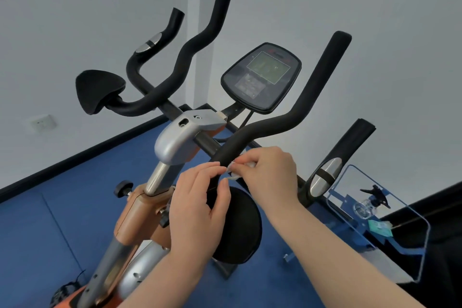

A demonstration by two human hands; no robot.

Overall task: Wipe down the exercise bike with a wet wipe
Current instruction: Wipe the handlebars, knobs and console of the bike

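Blue flooring [37, 245] and pale walls [75, 7] surround the exercise bike [175, 137]. Both hands pinch a small crumpled wet wipe [235, 174] against the near black handlebar [270, 127]: left hand [200, 207] from below, right hand [270, 177] from above. Writing on the console [261, 77] is too blurred to read. At right, a clear tray [422, 245] holds a spray bottle [370, 204].
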